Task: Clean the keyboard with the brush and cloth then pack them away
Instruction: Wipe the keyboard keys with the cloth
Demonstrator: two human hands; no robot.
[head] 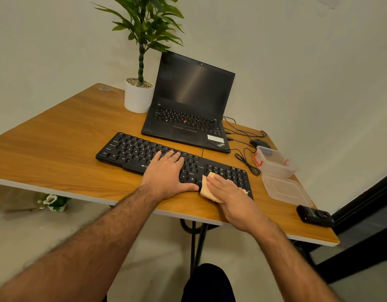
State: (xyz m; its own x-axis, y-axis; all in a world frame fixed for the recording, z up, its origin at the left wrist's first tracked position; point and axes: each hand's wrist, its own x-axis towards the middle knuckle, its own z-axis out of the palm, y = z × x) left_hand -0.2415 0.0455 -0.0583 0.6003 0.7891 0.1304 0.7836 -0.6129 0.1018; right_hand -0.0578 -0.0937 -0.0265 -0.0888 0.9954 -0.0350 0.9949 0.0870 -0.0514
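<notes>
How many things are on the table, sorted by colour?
Black: 4, the keyboard, laptop, mouse and a small device.
Clear: 2, the plastic box and its lid.
White: 1, the plant pot.
Peach: 1, the cloth under the right hand.
Total: 8.
The left hand rests on the keyboard.

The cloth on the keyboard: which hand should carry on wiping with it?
Probably the right hand: it already presses the cloth onto the keyboard, while the left hand lies flat on the keys, steadying it.
</notes>
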